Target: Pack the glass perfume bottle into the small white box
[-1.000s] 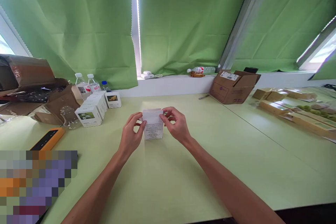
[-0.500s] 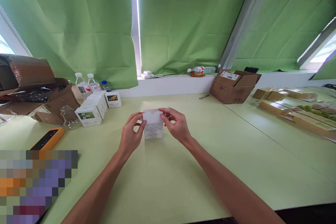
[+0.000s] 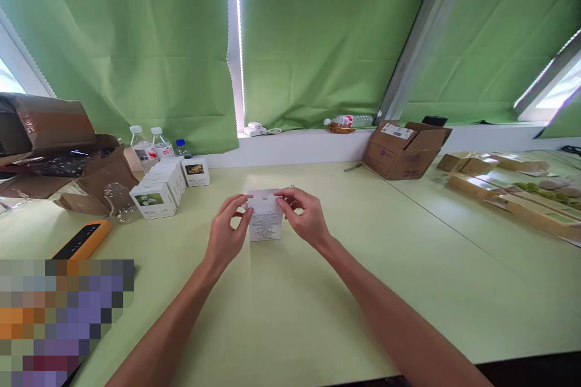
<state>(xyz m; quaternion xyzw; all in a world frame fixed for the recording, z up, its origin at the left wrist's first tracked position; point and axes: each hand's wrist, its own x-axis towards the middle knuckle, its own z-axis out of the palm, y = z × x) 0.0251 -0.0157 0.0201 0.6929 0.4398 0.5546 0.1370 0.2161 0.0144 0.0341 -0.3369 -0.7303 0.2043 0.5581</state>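
Observation:
A small white carton (image 3: 265, 221) with fine print on its near face stands upright on the pale green table (image 3: 290, 308). My left hand (image 3: 226, 232) pinches its left edge with thumb and fingers curled. My right hand (image 3: 305, 216) grips the right side, fingertips pressing on the top flap. Both forearms reach in from the bottom of the view.
A row of similar white boxes (image 3: 164, 186) with flower pictures lies at left, beside water bottles (image 3: 150, 144) and torn brown cardboard (image 3: 59, 151). An orange-edged device (image 3: 83, 240) sits near left. An open cardboard box (image 3: 403, 148) and flat kraft packages (image 3: 508, 190) are at right.
My right fingers have pressed the carton's top flap lower, so the carton stands a little shorter. Both hands stay in the same place.

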